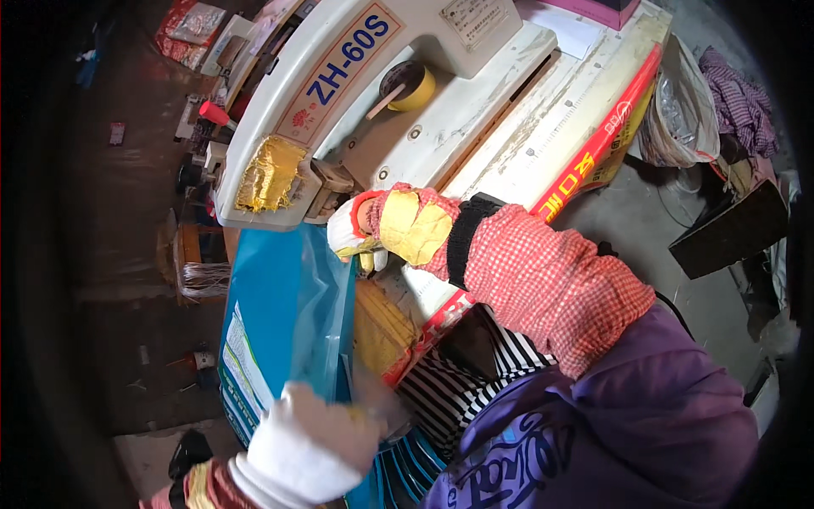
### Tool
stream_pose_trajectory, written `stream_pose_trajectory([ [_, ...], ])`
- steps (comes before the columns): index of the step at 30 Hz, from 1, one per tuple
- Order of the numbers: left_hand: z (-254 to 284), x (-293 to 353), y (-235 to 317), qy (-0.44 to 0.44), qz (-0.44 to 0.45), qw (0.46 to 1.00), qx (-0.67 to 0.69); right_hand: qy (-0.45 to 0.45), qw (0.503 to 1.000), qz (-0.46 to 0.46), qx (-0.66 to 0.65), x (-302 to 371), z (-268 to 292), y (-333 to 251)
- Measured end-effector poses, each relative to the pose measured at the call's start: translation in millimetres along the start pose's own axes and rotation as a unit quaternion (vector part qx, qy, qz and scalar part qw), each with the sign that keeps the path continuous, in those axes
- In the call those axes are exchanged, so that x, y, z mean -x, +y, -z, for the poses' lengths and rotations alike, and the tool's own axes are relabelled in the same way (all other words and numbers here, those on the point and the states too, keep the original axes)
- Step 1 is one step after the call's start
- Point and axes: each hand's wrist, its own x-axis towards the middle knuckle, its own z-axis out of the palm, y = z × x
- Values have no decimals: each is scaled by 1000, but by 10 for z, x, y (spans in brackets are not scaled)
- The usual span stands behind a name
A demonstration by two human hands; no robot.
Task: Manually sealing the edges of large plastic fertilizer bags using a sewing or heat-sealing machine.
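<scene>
A large blue plastic bag [267, 280] with a clear strip hangs under the head of a white industrial sewing machine [254, 161]. My right hand [356, 237], in a white glove with a red cuff and yellow fingertips, is beside the machine's working end. Its fingers are curled at the bag's upper right edge, though the fingertips are partly hidden. Lower down, my left hand [318, 433] wears a white glove and lies over the bag's lower right part. Motion smears its fingers, so their grip is unclear.
A yellow cup [414, 88] with a stick in it stands on the machine bed. Beyond the worktable's red-edged side are a clear plastic sack [678, 102] and a checked cloth [736, 97]. Small tools and boxes sit left of the machine. Striped fabric [449, 386] covers my lap.
</scene>
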Motion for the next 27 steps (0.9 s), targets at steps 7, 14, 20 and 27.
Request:
stream_pose_trajectory([
  [7,369,-109,20,113,298,847,426,160,975,132,84,-34,-159,69],
  [14,-35,-778,-535,140,269,804,511,159,978,-41,-132,-683,-596,933],
  [20,41,-606,-703,-304,246,756,525,284,951,116,-27,-514,-719,699],
  [27,301,-302,-990,-276,307,883,223,53,996,-52,40,-201,-255,28],
])
